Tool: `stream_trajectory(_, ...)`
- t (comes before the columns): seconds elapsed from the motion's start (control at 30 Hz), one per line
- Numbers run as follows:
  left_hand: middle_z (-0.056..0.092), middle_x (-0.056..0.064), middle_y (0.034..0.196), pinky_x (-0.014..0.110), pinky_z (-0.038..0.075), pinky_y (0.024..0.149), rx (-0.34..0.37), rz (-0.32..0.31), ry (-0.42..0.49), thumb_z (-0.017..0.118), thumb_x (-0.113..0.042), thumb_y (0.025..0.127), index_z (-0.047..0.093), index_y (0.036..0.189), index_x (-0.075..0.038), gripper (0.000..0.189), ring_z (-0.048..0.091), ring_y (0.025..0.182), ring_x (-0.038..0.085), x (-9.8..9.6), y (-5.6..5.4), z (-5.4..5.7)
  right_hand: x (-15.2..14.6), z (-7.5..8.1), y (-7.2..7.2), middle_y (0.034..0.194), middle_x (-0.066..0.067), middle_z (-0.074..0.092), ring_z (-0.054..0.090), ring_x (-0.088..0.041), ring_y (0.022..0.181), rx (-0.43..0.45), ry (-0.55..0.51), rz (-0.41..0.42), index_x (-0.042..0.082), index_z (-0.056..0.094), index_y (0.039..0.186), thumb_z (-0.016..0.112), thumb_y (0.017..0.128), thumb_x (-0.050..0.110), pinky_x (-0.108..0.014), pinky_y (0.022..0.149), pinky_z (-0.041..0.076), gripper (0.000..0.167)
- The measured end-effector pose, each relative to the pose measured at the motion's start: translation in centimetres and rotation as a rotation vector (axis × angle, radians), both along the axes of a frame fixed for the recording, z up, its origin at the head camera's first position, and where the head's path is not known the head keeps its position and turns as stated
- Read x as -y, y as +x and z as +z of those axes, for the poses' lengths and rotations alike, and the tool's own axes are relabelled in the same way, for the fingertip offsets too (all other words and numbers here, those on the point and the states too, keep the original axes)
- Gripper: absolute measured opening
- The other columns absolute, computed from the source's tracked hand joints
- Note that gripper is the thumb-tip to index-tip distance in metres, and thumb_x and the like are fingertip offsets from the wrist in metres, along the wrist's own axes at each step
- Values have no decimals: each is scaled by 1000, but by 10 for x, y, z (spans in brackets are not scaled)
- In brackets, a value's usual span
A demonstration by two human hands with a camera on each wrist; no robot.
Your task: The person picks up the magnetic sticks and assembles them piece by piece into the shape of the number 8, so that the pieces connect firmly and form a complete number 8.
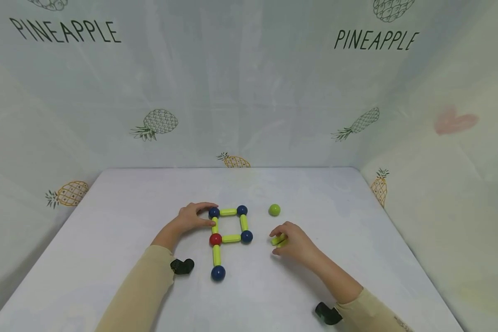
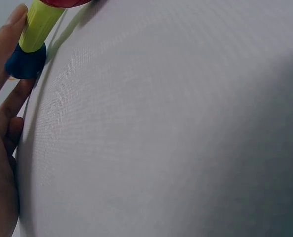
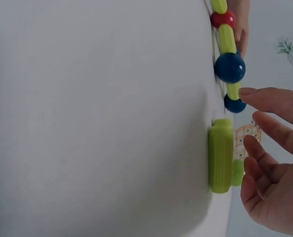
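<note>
A flat figure of yellow-green rods and balls lies on the white table: a square with one rod (image 1: 217, 256) running toward me from its red ball (image 1: 215, 239) to a blue ball (image 1: 218, 273). My left hand (image 1: 191, 218) holds the square's far left corner, fingers around the blue ball (image 1: 214, 212) and thumb against the side rod (image 2: 38, 27). To the right of the figure, my right hand (image 1: 298, 244) hovers with parted fingers over loose yellow-green rods (image 1: 279, 240). In the right wrist view, its fingertips stand apart from the near rod (image 3: 220, 158).
A loose green ball (image 1: 275, 210) sits beyond the right hand. Dark wrist-worn pieces show at the left sleeve (image 1: 182, 266) and right sleeve (image 1: 328, 314). Pineapple-printed cloth (image 1: 249, 92) hangs behind the table (image 1: 149, 184) and along its sides.
</note>
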State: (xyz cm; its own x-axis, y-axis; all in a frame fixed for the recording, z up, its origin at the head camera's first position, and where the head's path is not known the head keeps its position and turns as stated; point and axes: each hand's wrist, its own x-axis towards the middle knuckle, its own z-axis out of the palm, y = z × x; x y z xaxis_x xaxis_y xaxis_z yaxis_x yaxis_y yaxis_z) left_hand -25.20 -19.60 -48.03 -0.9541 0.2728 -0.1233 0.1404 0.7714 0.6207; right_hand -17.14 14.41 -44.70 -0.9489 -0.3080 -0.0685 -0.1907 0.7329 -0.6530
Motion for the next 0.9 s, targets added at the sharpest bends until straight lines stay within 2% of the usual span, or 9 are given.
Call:
stream_trajectory(0.17,51,11,142,65,18,106,-13,-11,8,78,-42,80,60,134,-23,60,37,133,39,1,0,-2,-8,-2,0,92,4,57,50,-19,94,-34,49,-8,17,72,96,88,67,6,-36,80,44,35)
stream_trajectory(0.37,50,10,143,63,18,106,-9,-9,3,77,-42,81,59,135,-23,59,37,132,38,1,0,-1,-16,-7,-2,92,4,57,52,-22,96,-71,48,-7,16,72,92,88,65,3,-38,82,43,34)
stream_trajectory(0.6,52,11,140,62,20,105,-20,-10,3,75,-43,83,58,136,-21,60,39,129,38,1,-1,0,-19,-10,-5,91,3,56,54,-21,95,-49,36,-21,15,72,91,86,67,0,-40,85,45,32)
stream_trajectory(0.9,61,6,123,59,24,101,-24,34,10,76,-40,83,59,134,-22,56,47,120,34,-3,-4,-3,-20,-11,-2,89,2,56,54,-17,87,-7,41,-28,14,71,91,82,70,-3,-39,81,47,30)
